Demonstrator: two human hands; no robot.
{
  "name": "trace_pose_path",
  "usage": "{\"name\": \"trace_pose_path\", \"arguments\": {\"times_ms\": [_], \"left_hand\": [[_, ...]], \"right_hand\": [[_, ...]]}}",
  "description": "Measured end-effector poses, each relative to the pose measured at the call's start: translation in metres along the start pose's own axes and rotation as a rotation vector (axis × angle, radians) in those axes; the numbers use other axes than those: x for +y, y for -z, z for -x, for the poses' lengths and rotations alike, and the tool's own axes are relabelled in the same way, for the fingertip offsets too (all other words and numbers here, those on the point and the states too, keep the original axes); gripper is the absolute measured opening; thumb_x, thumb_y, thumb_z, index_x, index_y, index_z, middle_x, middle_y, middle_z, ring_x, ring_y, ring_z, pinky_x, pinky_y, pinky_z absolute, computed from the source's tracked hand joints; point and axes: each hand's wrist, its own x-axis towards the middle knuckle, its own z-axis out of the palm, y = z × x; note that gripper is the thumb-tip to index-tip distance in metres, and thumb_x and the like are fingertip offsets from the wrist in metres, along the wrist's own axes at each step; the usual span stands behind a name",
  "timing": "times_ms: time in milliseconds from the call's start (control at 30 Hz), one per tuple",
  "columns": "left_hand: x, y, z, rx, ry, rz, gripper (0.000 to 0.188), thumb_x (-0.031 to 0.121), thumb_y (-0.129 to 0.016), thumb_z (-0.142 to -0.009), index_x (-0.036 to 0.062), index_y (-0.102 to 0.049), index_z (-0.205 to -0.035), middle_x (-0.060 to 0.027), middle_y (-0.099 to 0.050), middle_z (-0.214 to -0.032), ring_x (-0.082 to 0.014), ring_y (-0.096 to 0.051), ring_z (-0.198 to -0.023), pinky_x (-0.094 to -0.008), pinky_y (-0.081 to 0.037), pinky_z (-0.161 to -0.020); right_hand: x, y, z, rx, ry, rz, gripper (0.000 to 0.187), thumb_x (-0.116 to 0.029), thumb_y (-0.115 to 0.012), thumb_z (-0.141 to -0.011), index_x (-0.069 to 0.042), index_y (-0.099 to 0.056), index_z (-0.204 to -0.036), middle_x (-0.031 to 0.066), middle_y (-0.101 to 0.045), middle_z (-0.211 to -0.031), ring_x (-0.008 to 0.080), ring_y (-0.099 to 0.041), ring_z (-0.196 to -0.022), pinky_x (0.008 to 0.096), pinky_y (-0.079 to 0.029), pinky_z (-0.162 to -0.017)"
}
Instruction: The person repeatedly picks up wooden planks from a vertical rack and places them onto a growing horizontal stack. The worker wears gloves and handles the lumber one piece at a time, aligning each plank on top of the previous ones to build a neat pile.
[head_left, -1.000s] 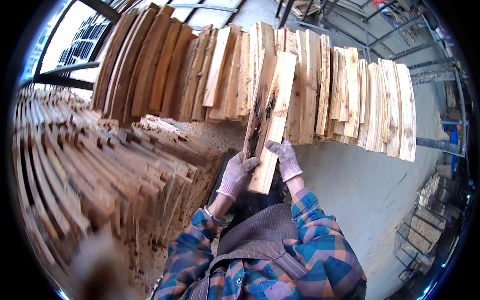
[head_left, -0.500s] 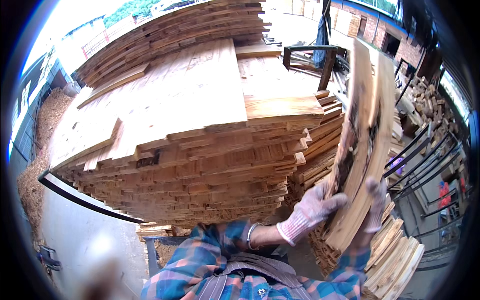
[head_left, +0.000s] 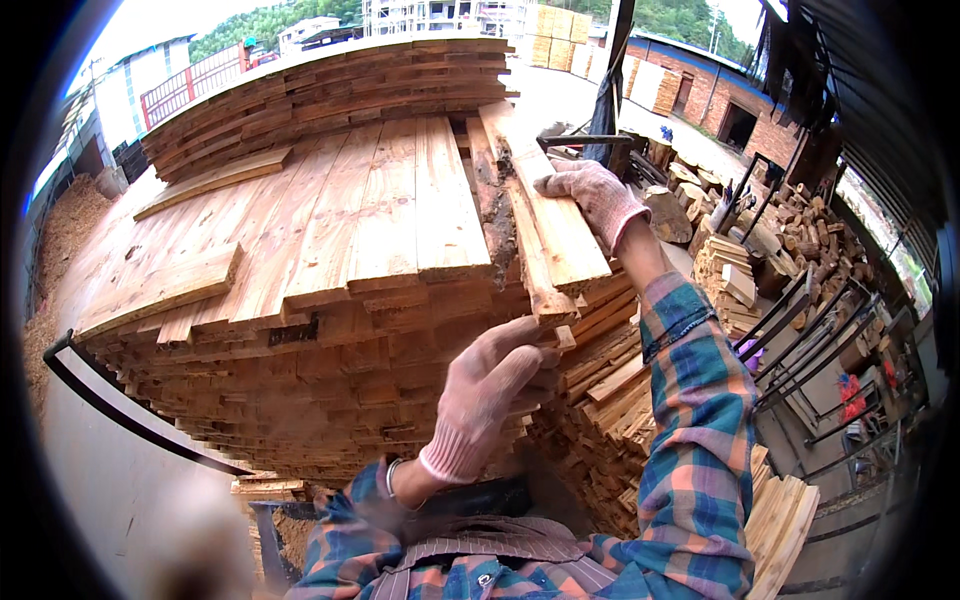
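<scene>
A pale wooden board (head_left: 572, 235) lies at the right edge of the stack's top, beside a board with a dark, bark-like rough edge (head_left: 500, 215). My right hand (head_left: 592, 200), in a pinkish-white knit glove, grips the pale board's right side, fingers over its upper face. Just below the boards' near ends is my left hand (head_left: 485, 395), gloved the same way. Its fingers are partly bent and apart, the fingertips at the near end; whether they press on the wood is unclear. Under both boards spreads the large stack of planks (head_left: 340, 220).
More layered planks (head_left: 330, 90) rise at the stack's far side. A black metal bar (head_left: 140, 415) curves round its left corner. Loose boards (head_left: 780, 530) and metal racks (head_left: 800, 330) stand to my right, with cut logs (head_left: 790, 235) behind. A blurred pale shape covers the lower left.
The boards, held up at the right before, now lie on the stack's right edge. My right hand has moved forward and left along them; my left hand has let go and shifted left.
</scene>
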Motion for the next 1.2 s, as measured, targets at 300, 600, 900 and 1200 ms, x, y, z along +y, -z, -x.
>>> {"name": "trace_pose_path", "arguments": {"times_ms": [300,600,900,1200], "left_hand": [[0.028,0.0,-0.072,-0.259,-0.878,-1.753,0.065,0.049,-0.066,-0.08,0.0061,-0.053,-0.128,-0.0138,-0.055,-0.128,-0.0376,-0.048,-0.124,-0.0512,-0.029,-0.109],[0.025,-0.015,-0.074,-0.13,-0.88,-1.966,0.056,0.041,-0.065,-0.082,0.007,-0.057,-0.125,-0.015,-0.057,-0.124,-0.0372,-0.047,-0.124,-0.0544,-0.026,-0.109],[0.019,-0.009,-0.088,-0.01,-0.962,-1.854,0.055,0.044,-0.066,-0.079,0.0057,-0.062,-0.117,-0.0155,-0.062,-0.116,-0.0344,-0.059,-0.109,-0.0446,-0.041,-0.099],[0.035,0.002,-0.085,-0.092,-0.976,-1.618,0.076,0.052,-0.068,-0.077,0.0132,-0.046,-0.139,-0.0119,-0.052,-0.136,-0.0322,-0.049,-0.125,-0.0464,-0.038,-0.106]], "right_hand": [[0.003,0.05,0.033,0.122,-0.061,-0.182,0.036,-0.012,-0.066,-0.08,0.003,-0.066,-0.113,0.0069,-0.069,-0.094,0.0085,-0.061,-0.07,0.0225,-0.052,-0.065],[0.008,0.03,0.009,-0.023,-0.235,-0.33,0.046,-0.018,-0.073,-0.08,0.008,-0.061,-0.116,0.0049,-0.066,-0.093,0.0104,-0.062,-0.073,0.0231,-0.051,-0.067],[0.019,0.06,0.019,0.077,0.362,0.55,0.021,-0.013,-0.058,-0.091,-0.009,-0.07,-0.108,0.0106,-0.066,-0.116,0.0202,-0.067,-0.092,0.0251,-0.051,-0.086],[-0.008,0.071,0.11,0.201,0.012,-0.727,0.072,-0.036,-0.071,-0.085,0.003,-0.042,-0.138,0.0187,-0.065,-0.094,0.0138,-0.066,-0.074,0.0216,-0.058,-0.057]]}}
